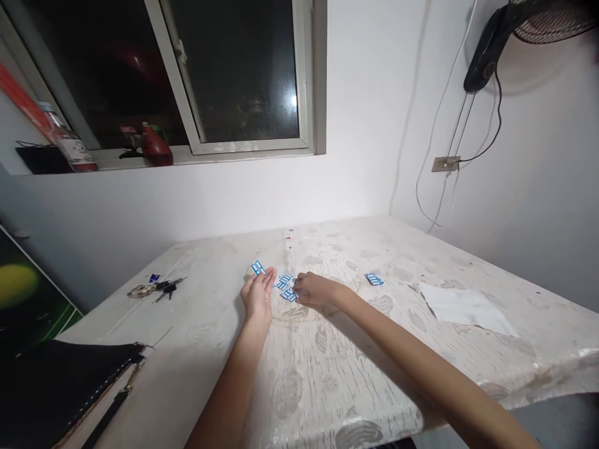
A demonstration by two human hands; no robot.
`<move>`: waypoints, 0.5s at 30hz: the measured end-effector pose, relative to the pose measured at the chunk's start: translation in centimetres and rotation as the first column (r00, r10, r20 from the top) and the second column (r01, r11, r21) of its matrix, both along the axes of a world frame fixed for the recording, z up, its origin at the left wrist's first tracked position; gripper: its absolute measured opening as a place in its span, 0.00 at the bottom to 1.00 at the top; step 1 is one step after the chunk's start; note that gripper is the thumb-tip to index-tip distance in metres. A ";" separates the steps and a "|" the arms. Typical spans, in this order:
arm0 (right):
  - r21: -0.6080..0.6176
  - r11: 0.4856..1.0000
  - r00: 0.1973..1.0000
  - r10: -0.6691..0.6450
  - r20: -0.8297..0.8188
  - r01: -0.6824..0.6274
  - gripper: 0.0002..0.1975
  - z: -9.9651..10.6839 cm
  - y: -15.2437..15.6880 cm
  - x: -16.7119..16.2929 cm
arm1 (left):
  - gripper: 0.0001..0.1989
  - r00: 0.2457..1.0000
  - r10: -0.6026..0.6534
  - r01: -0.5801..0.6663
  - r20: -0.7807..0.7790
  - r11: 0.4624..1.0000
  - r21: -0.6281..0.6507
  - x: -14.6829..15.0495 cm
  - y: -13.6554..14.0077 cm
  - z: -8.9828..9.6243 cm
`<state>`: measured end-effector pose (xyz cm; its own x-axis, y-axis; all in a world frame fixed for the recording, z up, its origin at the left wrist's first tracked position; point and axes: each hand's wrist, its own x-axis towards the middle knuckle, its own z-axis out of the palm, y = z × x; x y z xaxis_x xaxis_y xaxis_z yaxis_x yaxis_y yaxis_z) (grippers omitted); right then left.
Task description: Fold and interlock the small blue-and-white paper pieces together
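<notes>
My left hand (258, 293) is closed on a small blue-and-white card (257, 267), which sticks up beyond the fingertips. Between my hands, several blue-and-white cards (284, 282) lie spread in a loose, overlapping pile on the table. My right hand (309, 289) reaches in from the right, its fingers pinched on a card at the pile's right edge; the fingers partly hide that card. Off to the right rests a separate small stack of similar cards (374, 279), touched by neither hand.
A patterned cloth covers the table (322, 374). Keys (168, 287) lie at left, near a black bag (70, 380) with a strap. White tissue (465, 308) is on the right. Behind are a window, a sill with a bottle (77, 149), and a wall fan (486, 59).
</notes>
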<state>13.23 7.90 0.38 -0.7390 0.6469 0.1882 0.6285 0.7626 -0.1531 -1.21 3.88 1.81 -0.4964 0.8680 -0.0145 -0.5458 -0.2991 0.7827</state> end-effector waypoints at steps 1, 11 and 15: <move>0.011 1.000 1.000 0.009 -0.007 -0.009 0.09 -0.3 -0.2 0.1 | 0.06 1.000 -0.004 0.004 -0.010 1.000 -0.005 0.0 0.0 0.0; 0.005 0.998 0.975 0.064 -0.214 -0.064 0.10 -1.0 -0.9 2.2 | 0.03 0.945 -0.205 0.188 -0.255 0.978 -0.089 1.5 -0.9 -0.4; -0.041 0.997 0.975 0.061 -0.215 -0.071 0.14 -1.2 -1.0 2.3 | 0.02 0.920 -0.222 0.199 -0.322 0.974 -0.104 1.7 -0.8 -0.7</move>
<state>15.53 6.95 -0.83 -0.7263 0.6103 0.3163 0.5261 0.7896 -0.3157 0.48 3.05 1.09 -0.2890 0.9557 0.0560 -0.2983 -0.1455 0.9433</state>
